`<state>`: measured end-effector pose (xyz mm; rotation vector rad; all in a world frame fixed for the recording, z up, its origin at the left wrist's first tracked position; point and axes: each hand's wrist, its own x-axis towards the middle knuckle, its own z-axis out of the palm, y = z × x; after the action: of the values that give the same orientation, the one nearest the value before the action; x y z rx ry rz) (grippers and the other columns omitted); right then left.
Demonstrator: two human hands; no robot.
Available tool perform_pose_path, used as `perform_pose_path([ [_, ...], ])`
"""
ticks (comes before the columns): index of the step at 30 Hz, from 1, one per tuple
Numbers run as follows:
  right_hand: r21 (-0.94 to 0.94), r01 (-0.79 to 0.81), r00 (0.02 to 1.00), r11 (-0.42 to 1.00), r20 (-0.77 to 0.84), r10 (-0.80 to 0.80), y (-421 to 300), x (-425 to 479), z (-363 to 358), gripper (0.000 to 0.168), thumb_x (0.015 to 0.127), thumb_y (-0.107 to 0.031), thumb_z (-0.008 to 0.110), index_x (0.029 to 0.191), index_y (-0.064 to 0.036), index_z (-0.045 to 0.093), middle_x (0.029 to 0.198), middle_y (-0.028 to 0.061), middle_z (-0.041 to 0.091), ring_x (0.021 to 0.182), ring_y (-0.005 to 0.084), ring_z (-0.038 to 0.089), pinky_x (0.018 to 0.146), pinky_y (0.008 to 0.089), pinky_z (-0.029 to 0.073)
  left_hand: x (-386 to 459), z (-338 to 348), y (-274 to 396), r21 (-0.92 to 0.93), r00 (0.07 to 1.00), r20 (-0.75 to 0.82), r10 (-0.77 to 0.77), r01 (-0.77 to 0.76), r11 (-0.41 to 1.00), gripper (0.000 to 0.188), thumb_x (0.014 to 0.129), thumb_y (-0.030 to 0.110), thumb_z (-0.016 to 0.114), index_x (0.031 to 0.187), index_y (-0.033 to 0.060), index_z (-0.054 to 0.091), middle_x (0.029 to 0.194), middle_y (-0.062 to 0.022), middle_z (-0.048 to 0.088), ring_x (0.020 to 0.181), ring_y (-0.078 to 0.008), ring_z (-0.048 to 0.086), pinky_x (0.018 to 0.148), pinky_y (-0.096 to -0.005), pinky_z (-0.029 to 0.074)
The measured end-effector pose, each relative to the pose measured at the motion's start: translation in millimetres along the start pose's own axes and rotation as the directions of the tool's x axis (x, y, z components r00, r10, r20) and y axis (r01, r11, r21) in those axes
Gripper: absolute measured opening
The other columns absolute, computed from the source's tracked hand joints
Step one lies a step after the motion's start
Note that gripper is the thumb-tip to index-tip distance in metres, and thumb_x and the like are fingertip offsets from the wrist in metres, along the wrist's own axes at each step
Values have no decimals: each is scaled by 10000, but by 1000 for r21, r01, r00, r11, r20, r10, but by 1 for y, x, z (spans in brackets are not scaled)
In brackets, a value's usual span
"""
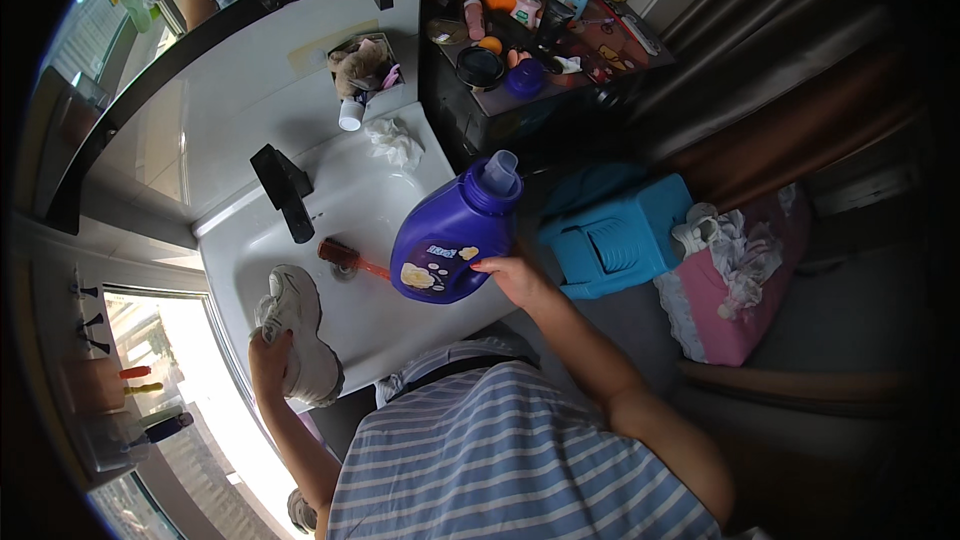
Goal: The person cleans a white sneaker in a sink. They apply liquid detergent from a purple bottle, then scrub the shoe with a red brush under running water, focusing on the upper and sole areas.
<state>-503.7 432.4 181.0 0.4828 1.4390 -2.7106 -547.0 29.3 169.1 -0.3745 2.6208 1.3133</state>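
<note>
My left hand (pixel 271 362) grips a white sneaker (pixel 301 349) over the near left part of a white washbasin (pixel 375 319). In my right hand (pixel 513 278) is a purple plastic detergent bottle (pixel 454 232), held upright or nearly so above the basin's right side; its handle is hidden from view. The bottle's mouth shows a translucent spout piece, with no cap over it. A scrubbing brush (pixel 341 252) with reddish bristles and an orange handle lies in the basin by the drain, its handle end hidden behind the bottle. The black faucet (pixel 283 191) stands at the back of the basin.
Crumpled white plastic (pixel 394 143) and a box of small items (pixel 367 75) sit at the basin's back. Cosmetics crowd a dark cabinet (pixel 495 101). A blue plastic stool (pixel 622 240) and a pink cloth-covered thing (pixel 724 300) stand at right. Cups with toothbrushes (pixel 136 373) are at left.
</note>
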Motion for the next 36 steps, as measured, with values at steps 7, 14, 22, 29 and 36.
perform_pose_path([
  [7, 26, 508, 836, 861, -256, -485, -163, 5, -82, 416, 642, 139, 532, 1024, -16, 591, 951, 68, 618, 852, 194, 594, 730, 266, 466, -17, 1, 12, -73, 986, -116, -119, 111, 991, 207, 772, 175, 641, 820, -19, 586, 618, -44, 545, 510, -118, 471, 474, -307, 381],
  [14, -410, 646, 537, 644, -356, -765, -316, 87, -146, 267, 641, 100, 643, 851, -49, 574, 741, 9, 572, 627, 93, 482, 602, 213, 374, -27, 5, 9, -100, 942, -248, -225, 206, 973, 206, 759, 195, 664, 822, 10, 598, 559, -9, 498, 417, -99, 407, 396, -288, 312],
  [22, -463, 503, 449, 730, -581, -678, -361, 223, -234, 221, 619, 44, 698, 796, -35, 593, 674, -10, 496, 593, 99, 444, 572, 263, 432, -42, 9, 26, -183, 874, -287, -391, 350, 919, 272, 766, 194, 670, 929, -19, 626, 717, -43, 601, 606, -120, 521, 551, -286, 415],
  [29, -747, 116, 552, 654, -499, -668, -360, 232, -270, 528, 741, -177, 728, 1209, -105, 494, 1070, 59, 569, 873, 124, 528, 704, 243, 380, -50, 6, 25, -165, 898, -282, -339, 303, 939, 271, 757, 179, 666, 924, -32, 641, 748, -75, 627, 669, -138, 557, 624, -300, 447],
  [36, -676, 134, 622, 724, -512, -593, -259, 101, -253, 402, 853, -140, 605, 1240, -126, 497, 1240, 85, 524, 1148, 166, 473, 998, 327, 328, -44, 1, 2, -150, 934, -241, -265, 233, 961, 272, 763, 183, 658, 921, -38, 643, 760, -87, 642, 689, -145, 578, 648, -308, 460],
])
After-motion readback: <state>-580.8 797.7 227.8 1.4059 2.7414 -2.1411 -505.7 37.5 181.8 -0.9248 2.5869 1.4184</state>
